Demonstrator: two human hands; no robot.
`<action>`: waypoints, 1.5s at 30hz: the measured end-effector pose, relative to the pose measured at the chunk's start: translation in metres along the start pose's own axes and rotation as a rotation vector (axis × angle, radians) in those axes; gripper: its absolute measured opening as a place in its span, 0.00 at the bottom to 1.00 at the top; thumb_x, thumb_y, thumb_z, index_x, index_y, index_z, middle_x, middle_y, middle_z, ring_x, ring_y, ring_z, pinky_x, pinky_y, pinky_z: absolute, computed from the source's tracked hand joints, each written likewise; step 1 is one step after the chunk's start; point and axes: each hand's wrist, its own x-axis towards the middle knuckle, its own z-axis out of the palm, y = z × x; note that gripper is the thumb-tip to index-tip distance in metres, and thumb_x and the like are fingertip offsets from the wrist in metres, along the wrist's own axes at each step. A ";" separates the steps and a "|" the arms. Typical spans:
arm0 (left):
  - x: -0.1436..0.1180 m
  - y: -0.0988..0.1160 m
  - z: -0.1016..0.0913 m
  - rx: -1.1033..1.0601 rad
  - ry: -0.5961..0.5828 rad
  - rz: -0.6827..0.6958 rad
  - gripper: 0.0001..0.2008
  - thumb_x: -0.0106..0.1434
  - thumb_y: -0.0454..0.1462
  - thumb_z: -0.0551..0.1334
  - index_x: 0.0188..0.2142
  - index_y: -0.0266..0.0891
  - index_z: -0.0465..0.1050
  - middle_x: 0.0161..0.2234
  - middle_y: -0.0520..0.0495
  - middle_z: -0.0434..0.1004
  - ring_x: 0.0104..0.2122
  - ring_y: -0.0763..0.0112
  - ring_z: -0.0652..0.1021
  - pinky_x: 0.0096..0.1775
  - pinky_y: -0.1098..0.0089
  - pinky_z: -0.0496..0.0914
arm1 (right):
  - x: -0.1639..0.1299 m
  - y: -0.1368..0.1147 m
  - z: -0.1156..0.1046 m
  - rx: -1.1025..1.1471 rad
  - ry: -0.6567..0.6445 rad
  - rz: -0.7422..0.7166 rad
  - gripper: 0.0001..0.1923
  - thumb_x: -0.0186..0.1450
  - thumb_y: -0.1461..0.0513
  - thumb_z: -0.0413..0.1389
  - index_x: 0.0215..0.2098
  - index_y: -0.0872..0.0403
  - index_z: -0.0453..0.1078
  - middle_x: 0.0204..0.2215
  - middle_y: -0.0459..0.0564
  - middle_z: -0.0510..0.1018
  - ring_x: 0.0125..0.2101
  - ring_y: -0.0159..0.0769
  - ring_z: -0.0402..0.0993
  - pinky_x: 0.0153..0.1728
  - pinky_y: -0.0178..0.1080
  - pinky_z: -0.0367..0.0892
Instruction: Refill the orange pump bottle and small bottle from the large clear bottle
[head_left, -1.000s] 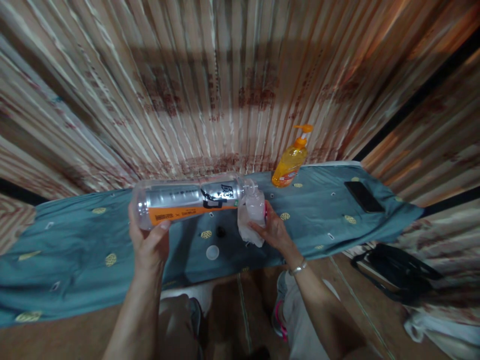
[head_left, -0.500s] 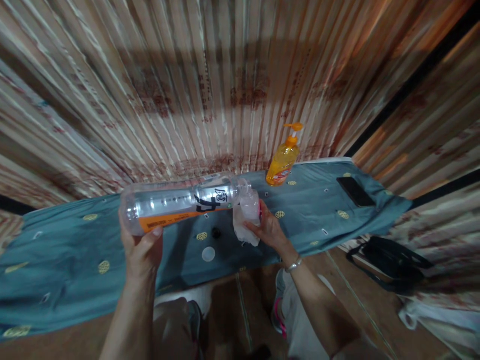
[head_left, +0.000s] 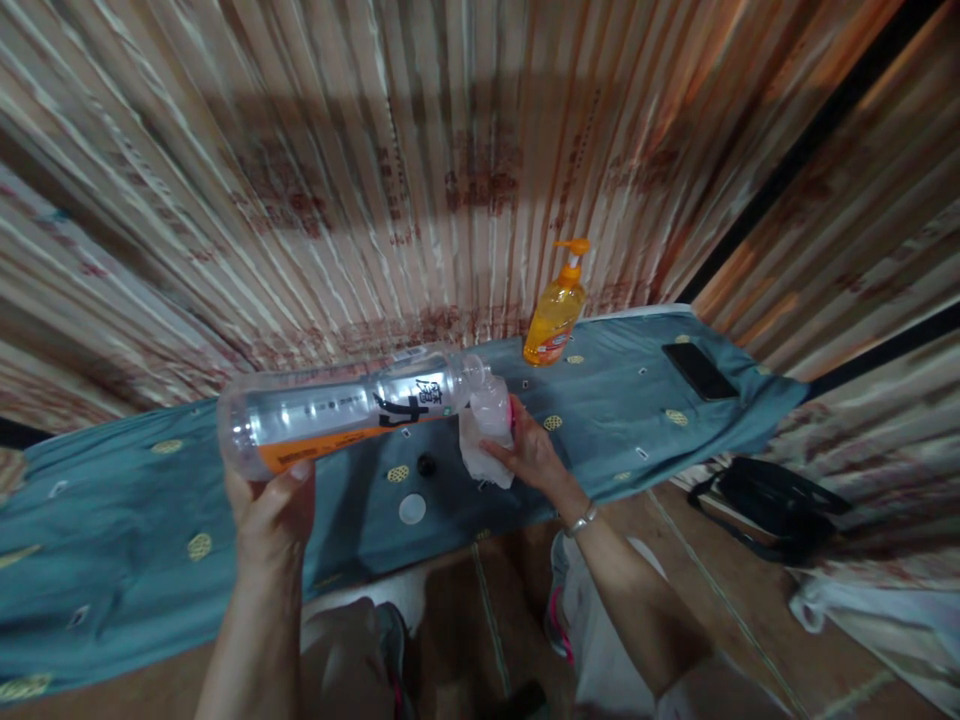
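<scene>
My left hand (head_left: 268,510) is closed round the base of a large clear plastic bottle (head_left: 322,410) with an orange and silver label and dark lettering. The bottle lies nearly level, its uncapped neck pointing right. At its mouth, my right hand (head_left: 531,450) grips a small translucent plastic bottle (head_left: 491,405), with a whitish, crumpled-looking lower part. The two mouths meet or nearly meet; whether they touch, I cannot tell. No liquid is visible passing between them. Below them, a small black cap (head_left: 426,464) and a round white lid (head_left: 412,509) lie on the blue cloth.
A yellow pump bottle (head_left: 553,320) stands at the back of the cloth-covered table (head_left: 135,540). A black phone (head_left: 699,371) lies at the right end. Striped curtains (head_left: 450,180) hang close behind. On the floor at right is a black bag (head_left: 769,510).
The view has shifted slightly, so everything sits a little further left. The large bottle's base has dropped slightly, and both hands keep their hold.
</scene>
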 end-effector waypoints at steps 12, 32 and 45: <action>-0.002 0.002 0.003 0.006 0.015 -0.021 0.35 0.38 0.31 0.71 0.47 0.59 0.84 0.49 0.57 0.84 0.48 0.63 0.78 0.52 0.66 0.72 | 0.001 -0.008 -0.004 0.034 -0.012 0.039 0.45 0.63 0.52 0.67 0.71 0.58 0.57 0.61 0.68 0.77 0.58 0.57 0.78 0.59 0.54 0.74; -0.003 0.001 0.003 0.014 0.019 -0.020 0.23 0.38 0.32 0.72 0.36 0.55 0.85 0.41 0.57 0.85 0.37 0.69 0.77 0.46 0.69 0.74 | 0.001 -0.002 0.000 0.007 0.015 0.035 0.46 0.61 0.51 0.68 0.70 0.58 0.57 0.59 0.68 0.79 0.55 0.58 0.81 0.56 0.56 0.76; -0.004 0.002 0.002 -0.015 0.008 -0.026 0.23 0.39 0.31 0.72 0.36 0.54 0.86 0.38 0.57 0.84 0.37 0.69 0.75 0.46 0.70 0.72 | 0.002 -0.008 -0.005 0.032 -0.024 0.066 0.44 0.62 0.51 0.68 0.70 0.58 0.57 0.61 0.67 0.77 0.58 0.57 0.78 0.59 0.56 0.73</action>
